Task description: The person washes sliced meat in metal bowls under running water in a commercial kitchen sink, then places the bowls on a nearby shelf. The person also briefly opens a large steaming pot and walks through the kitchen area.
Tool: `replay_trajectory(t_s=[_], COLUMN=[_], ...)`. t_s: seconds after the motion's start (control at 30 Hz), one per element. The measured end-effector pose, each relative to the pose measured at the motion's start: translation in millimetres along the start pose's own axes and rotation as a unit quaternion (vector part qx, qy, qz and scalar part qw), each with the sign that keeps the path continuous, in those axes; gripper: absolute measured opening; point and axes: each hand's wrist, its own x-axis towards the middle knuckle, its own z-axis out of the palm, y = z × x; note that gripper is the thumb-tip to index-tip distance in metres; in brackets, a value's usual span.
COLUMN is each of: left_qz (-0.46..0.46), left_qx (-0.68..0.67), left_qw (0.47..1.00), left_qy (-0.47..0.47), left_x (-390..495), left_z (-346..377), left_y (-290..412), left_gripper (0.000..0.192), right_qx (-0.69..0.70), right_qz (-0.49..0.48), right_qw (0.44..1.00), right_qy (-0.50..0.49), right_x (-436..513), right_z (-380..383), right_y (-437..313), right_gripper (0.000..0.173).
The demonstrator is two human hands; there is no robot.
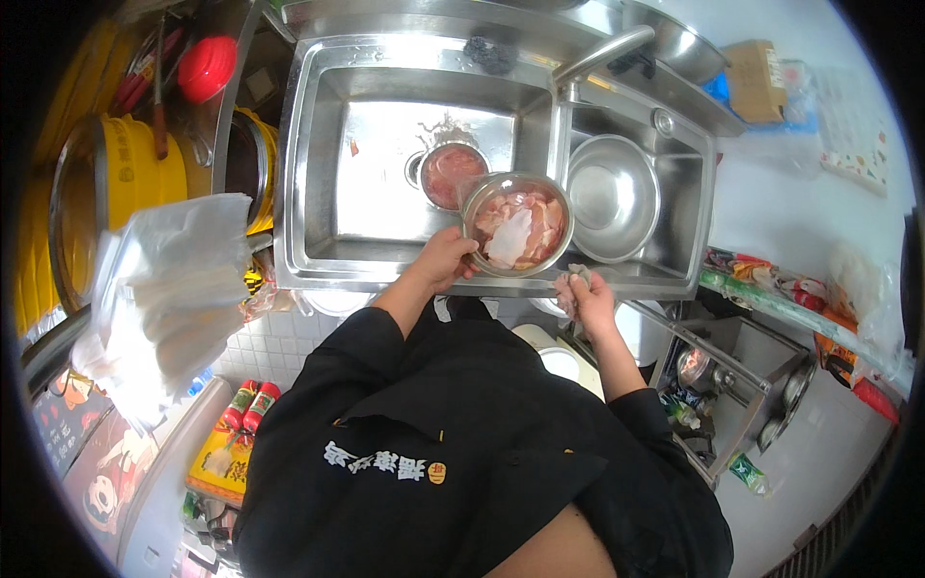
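Observation:
My left hand (446, 259) grips the near left rim of a round metal bowl (571, 217) that holds pieces of raw meat (542, 220) and a whitish piece on top. That bowl is held over the near right part of the left sink basin. Partly beneath it, by the drain, a smaller round container of reddish meat (452, 173) stands in the basin. My right hand (589, 292) is closed on a crumpled greyish-pink cloth (566, 290) at the sink's front edge, just right of the bowl.
A large empty metal bowl (614, 199) sits in the right basin (676, 195). The faucet (603, 54) reaches over the divider. Dark scouring pads (491, 55) lie on the back ledge. Plastic bags (173, 289) hang at left; a shelf (809, 318) with packages is at right.

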Motion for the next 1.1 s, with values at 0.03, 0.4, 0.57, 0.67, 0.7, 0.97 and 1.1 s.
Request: replay_trajectory(t_s=[0.03,0.4,0.57,0.67,0.7,0.97,1.1], left_qz=[-0.012,-0.03,-0.029,-0.046,-0.04,0.148,0.129], left_qx=[-0.013,-0.193,-0.231,-0.236,-0.233,0.231,0.221], left_qw=[1.0,0.977,0.968,0.966,0.967,0.955,0.955], left_qy=[-0.002,-0.085,-0.097,-0.093,-0.095,0.111,0.149], left_x=[0,4,7,4,1,-11,-9], left_z=[2,3,-2,-4,-3,16,19], left_y=[0,3,8,16,20,78,105], left_gripper=[0.019,0.01,0.011,0.011,0.01,0.013,0.011], right_qx=[0.006,0.031,0.012,-0.039,-0.058,-0.122,-0.464], right_qz=[0.001,0.001,-0.001,-0.019,-0.014,-0.204,-0.455], right_qw=[1.0,0.999,0.999,0.999,0.998,0.965,0.72], right_qy=[0.008,0.012,0.045,0.011,0.014,0.114,0.245], right_x=[-1,3,16,33,40,143,209], right_z=[-1,0,6,-1,-3,-1,7], right_y=[1,8,1,-13,-20,-122,-180], right_gripper=[0.018,0.019,0.017,0.019,0.02,0.031,0.035])
